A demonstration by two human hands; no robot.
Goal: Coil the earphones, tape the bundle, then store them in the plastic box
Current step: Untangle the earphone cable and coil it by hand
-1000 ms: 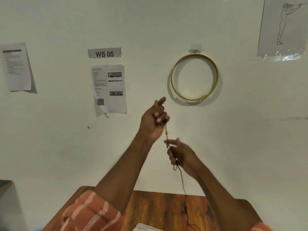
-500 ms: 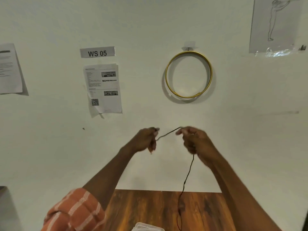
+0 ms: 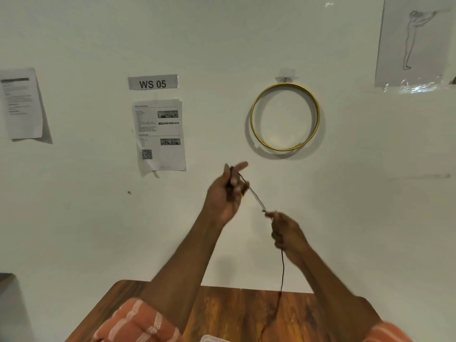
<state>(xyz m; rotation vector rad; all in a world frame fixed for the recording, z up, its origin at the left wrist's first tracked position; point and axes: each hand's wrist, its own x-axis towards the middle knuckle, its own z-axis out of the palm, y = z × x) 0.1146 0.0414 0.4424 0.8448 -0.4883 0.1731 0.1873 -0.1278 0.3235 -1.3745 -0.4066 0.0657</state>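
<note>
Head view, looking forward at a white wall above a wooden bench [image 3: 234, 314].

Left side of wall: a printed sheet [image 3: 22, 103], then a "WS 05" label [image 3: 153, 82] above a notice with a QR code [image 3: 159, 134].

Left hand [image 3: 225, 193]: raised in front of the wall, well above the bench. Its fingers [image 3: 240, 166] are partly curled, with one extended upward and to the right. Turns of the earphone cable [image 3: 256, 199] run across this hand; blur prevents counting them. Hand is closed on the cable.

Earphone cable: thin, dark, cord-like. A taut straight span runs from the left hand down and to the right to the right hand, its long axis diagonal. Below the right hand the remaining length hangs near vertical and reaches the bench surface, where it trails toward the near edge. Earbuds cannot be made out.

Right hand [image 3: 286, 233]: lower than the left and just beside it, fingertips pinched narrowly on the cable at the lower end of the span.

Plastic box [image 3: 214, 338]: only a pale rim shows at the bottom edge of the frame, on the bench, left of the trailing cable.

Right of the hands on the wall: a gold hoop [image 3: 251, 119], then a line drawing of a figure [image 3: 417, 40].
</note>
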